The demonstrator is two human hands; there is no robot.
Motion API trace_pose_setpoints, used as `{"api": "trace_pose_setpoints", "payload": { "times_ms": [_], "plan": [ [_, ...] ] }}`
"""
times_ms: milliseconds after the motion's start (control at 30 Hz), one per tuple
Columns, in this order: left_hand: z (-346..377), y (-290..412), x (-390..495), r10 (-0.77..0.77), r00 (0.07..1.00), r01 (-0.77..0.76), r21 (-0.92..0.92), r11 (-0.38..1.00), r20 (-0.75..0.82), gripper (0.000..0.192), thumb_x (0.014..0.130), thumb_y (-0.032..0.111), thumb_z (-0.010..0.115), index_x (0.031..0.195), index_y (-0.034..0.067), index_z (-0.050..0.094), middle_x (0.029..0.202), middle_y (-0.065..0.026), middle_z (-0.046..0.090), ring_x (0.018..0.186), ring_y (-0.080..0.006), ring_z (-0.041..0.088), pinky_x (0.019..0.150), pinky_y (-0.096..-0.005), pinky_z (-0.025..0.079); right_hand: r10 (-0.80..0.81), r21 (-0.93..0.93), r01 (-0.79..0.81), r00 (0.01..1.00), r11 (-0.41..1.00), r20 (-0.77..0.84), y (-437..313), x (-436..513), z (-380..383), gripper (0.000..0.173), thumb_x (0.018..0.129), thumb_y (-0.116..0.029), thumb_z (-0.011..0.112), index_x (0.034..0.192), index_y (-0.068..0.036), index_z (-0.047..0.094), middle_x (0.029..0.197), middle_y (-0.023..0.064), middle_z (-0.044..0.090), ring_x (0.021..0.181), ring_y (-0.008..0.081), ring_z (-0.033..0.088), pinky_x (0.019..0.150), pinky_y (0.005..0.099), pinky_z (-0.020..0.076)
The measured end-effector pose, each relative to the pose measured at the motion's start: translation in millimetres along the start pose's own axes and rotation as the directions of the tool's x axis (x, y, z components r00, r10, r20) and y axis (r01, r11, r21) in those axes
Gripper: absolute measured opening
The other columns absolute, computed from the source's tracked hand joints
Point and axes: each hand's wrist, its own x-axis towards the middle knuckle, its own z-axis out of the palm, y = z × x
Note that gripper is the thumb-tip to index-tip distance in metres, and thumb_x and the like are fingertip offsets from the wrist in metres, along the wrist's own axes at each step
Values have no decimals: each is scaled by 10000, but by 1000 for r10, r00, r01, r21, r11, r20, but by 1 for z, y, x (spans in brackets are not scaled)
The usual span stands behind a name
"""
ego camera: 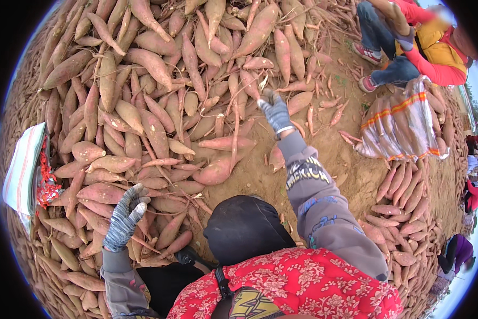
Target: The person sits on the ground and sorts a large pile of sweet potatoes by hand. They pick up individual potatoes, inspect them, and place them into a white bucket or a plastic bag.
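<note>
Sweet potatoes (155,131) with pinkish skins and thin roots lie heaped before me. My left hand (128,217), in a grey knitted glove, hovers over the heap at lower left, fingers apart and slightly curled, holding nothing. My right hand (276,111), also gloved, reaches out at the heap's right edge, just below a small pink sweet potato (250,84); its fingers are spread and I see nothing gripped. A large sweet potato with a long root (216,171) lies between my hands, on the edge of the bare soil (247,181).
Folded white woven sacks (23,171) and red netting (47,183) lie at left. At right stands a filled translucent sack (398,123), with sorted sweet potatoes (406,223) below it. A co-worker (426,52) sits at upper right; more people are farther off.
</note>
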Motion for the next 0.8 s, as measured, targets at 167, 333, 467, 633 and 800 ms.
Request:
{"api": "trace_pose_setpoints", "payload": {
  "times_ms": [167,333,467,633,800],
  "plan": [
    [-4,-4,-2,-49,999,49,14,999,-15,516,849,34,548,1309,-29,322,1221,-113,468,1064,-175,492,929,-285,402,29,-4,-29,1000,1000,-10,-57,114,27,807,716,-269,725,1321,31,283,1235,168,448,1099,249,472,902,312,394],
    [-8,-2,5,-82,994,82,-4,997,-74,510,850,44,551,1306,-15,331,1214,-113,476,1071,-174,487,939,-289,390,268,78,-258,883,963,-387,-67,197,71,930,644,-377,759,1344,-18,263,1284,156,411,1091,269,471,848,394,434],
    [-7,2,11,-141,987,141,-12,990,-71,526,853,78,558,1314,-6,319,1220,-114,476,1081,-178,484,956,-295,371,102,168,-67,972,984,-212,-55,189,56,668,695,-350,724,1201,-23,436,1031,103,573,862,245,568,686,387,485],
    [3,3,25,-71,997,68,-94,993,-32,557,839,87,579,1318,0,307,1224,-123,469,1106,-200,478,957,-305,374,84,581,-287,933,762,351,-50,62,19,683,690,-305,733,1206,2,408,1043,106,552,898,237,556,813,325,481],
    [48,5,65,195,981,-187,-334,924,-8,672,799,256,636,1330,31,290,1260,-122,438,1127,-236,472,957,-336,386,-195,372,42,903,927,383,-84,-71,80,684,647,-284,752,1175,-13,412,1040,105,546,896,172,554,731,312,496]
  ]
}}
